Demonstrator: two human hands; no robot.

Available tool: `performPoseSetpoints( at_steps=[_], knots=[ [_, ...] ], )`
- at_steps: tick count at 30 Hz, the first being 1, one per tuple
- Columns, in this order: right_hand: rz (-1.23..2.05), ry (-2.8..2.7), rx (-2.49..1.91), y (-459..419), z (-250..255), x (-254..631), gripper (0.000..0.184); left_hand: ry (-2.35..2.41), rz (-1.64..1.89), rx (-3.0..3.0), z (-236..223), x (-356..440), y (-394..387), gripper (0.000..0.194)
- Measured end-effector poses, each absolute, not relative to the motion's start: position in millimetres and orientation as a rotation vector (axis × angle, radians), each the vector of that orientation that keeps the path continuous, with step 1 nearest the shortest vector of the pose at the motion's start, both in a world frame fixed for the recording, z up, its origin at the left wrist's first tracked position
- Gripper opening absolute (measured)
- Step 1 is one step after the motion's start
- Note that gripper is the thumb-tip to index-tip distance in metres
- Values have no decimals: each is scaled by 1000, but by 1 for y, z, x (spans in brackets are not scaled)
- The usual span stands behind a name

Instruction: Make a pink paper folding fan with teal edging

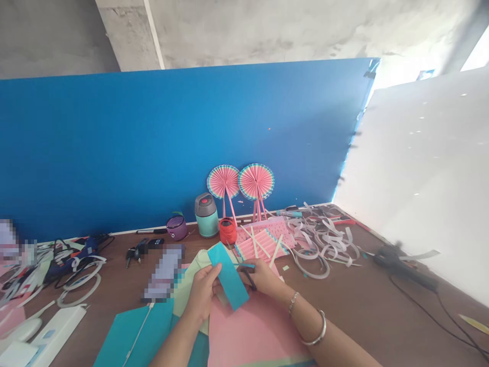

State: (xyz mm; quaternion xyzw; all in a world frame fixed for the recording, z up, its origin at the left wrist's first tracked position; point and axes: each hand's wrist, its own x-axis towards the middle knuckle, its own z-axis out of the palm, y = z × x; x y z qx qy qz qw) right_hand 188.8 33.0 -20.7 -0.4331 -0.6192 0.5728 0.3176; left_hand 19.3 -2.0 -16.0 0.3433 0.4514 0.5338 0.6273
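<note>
A rectangular piece of teal paper [229, 278] is tilted in front of me, pinched near its left edge by my left hand [203, 289]. My right hand [263, 277] is closed around the dark handles of a pair of scissors [250, 280], right beside the paper's right edge. The blades are mostly hidden, so I cannot tell whether they touch the paper. Beneath my hands lie large pink paper sheets [255, 331] and a pale green sheet [191, 278]. More teal paper [132, 326] lies to the left.
Two round pleated fans [256, 182] stand by the blue partition [153, 153]. Near them are a teal flask [207, 216], red container [228, 231] and purple container [176, 228]. Curled white strips [324, 244] and a glue gun [405, 267] lie right; a power strip [57, 336] lies left.
</note>
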Motion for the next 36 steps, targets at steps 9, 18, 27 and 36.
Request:
performPoseSetpoints(
  at_steps=[9, 18, 27, 36],
  knots=[
    [1664, -1316, -1126, 40, -19, 195, 42, 1157, 1454, 717, -22, 7, 6, 40],
    [1827, -1286, -1033, 39, -14, 202, 35, 1187, 1489, 618, -21, 5, 8, 41],
    [1664, -1398, -1073, 37, -14, 194, 30, 1057, 1454, 731, -16, 8, 7, 39],
    [1452, -1436, -932, 37, -30, 186, 27, 1027, 1219, 925, -8, 18, -2, 33]
  ],
)
